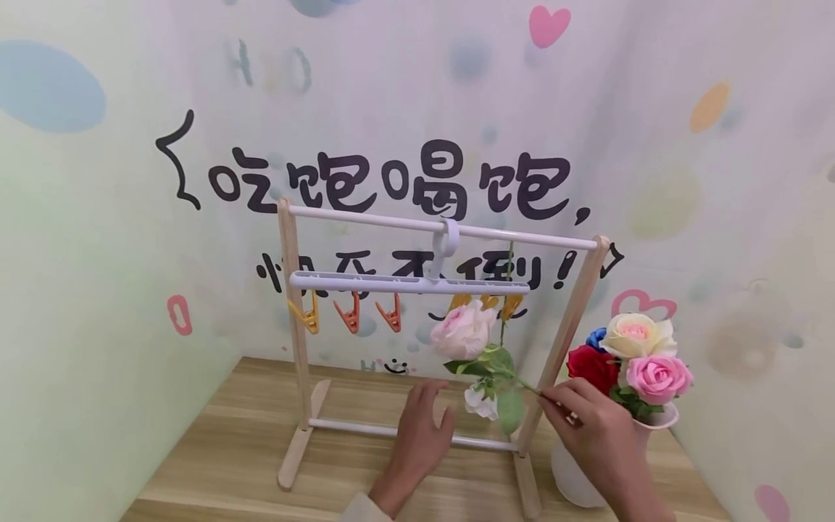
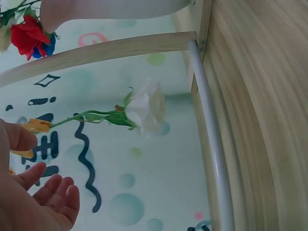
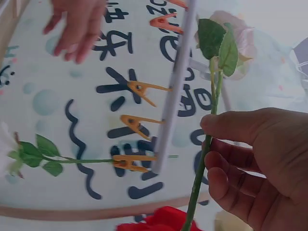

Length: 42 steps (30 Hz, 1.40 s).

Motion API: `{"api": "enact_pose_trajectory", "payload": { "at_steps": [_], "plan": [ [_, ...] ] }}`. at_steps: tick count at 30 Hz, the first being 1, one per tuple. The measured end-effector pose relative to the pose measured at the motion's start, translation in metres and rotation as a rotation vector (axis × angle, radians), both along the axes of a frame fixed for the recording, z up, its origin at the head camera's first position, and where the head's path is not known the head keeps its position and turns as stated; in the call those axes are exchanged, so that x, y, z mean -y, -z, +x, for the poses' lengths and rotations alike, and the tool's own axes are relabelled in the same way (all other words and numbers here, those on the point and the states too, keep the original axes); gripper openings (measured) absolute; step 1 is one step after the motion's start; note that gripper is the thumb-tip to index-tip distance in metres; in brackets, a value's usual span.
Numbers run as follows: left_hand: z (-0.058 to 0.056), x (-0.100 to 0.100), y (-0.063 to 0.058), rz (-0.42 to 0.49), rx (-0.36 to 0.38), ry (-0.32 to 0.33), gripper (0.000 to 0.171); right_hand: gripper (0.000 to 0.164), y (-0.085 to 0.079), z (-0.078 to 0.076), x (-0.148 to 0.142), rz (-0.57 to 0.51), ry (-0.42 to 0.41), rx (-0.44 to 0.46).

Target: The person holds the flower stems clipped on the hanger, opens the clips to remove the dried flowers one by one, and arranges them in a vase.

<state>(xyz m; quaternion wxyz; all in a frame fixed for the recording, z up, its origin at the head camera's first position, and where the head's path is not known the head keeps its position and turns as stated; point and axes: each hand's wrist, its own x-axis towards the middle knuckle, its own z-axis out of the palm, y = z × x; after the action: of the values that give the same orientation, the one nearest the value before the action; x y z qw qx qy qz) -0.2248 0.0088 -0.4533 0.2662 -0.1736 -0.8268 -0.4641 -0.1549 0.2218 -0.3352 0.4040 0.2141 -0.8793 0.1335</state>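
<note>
My right hand point(image 1: 596, 428) pinches the green stem of a pale pink rose point(image 1: 464, 330) between thumb and fingertips. In the right wrist view, that stem point(image 3: 202, 159) runs past the fingertips toward the red rose. My left hand point(image 1: 420, 431) is held below the hanger, fingers apart and loosely bent, with nothing in it. A white hanger point(image 1: 404, 284) with yellow and orange clips hangs from the rack's top bar point(image 1: 365, 219). A white rose point(image 2: 147, 108) dangles head down, its stem gripped by the yellow clip point(image 3: 132, 161) at the hanger's end.
Right of the wooden rack stands a white vase point(image 1: 567, 475) holding a red rose point(image 1: 592, 368), a pink rose point(image 1: 659, 377), a cream rose point(image 1: 636, 336) and a blue flower point(image 1: 596, 338). The rack's lower bar point(image 1: 352, 428) crosses low above the wooden table point(image 1: 215, 464). A printed backdrop point(image 1: 391, 94) closes off the rear.
</note>
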Motion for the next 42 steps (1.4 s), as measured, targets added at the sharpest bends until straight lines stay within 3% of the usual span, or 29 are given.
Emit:
{"api": "enact_pose_trajectory", "payload": {
  "at_steps": [2, 5, 7, 14, 23, 28, 34, 42],
  "plan": [
    [-0.006, -0.006, 0.001, 0.039, 0.122, 0.025, 0.031, 0.048, -0.010, 0.003, -0.003, -0.005, 0.000, -0.006],
    [-0.015, -0.015, 0.002, 0.080, 0.222, 0.041, 0.035, 0.026, -0.025, 0.005, -0.009, -0.014, -0.022, -0.028],
    [-0.021, -0.021, 0.004, 0.092, 0.237, 0.052, 0.037, 0.019, -0.034, 0.005, -0.013, -0.022, -0.030, -0.049],
    [-0.038, -0.038, 0.015, 0.071, 0.280, 0.055, 0.041, 0.032, -0.055, -0.001, -0.025, -0.054, -0.052, -0.137],
    [-0.046, -0.054, 0.013, 0.074, 0.314, 0.069, 0.046, 0.033, -0.073, -0.010, -0.031, -0.133, -0.115, -0.216],
    [-0.051, -0.061, 0.011, 0.099, 0.347, 0.117, 0.050, 0.029, -0.068, -0.014, -0.036, -0.114, -0.063, -0.162],
    [-0.059, -0.073, 0.005, 0.122, 0.323, 0.145, 0.054, 0.030, -0.050, -0.020, -0.045, -0.047, 0.016, -0.115],
    [-0.064, -0.083, -0.003, 0.166, 0.387, 0.217, 0.056, 0.025, -0.031, -0.021, -0.055, -0.019, 0.112, -0.034]
  ]
}}
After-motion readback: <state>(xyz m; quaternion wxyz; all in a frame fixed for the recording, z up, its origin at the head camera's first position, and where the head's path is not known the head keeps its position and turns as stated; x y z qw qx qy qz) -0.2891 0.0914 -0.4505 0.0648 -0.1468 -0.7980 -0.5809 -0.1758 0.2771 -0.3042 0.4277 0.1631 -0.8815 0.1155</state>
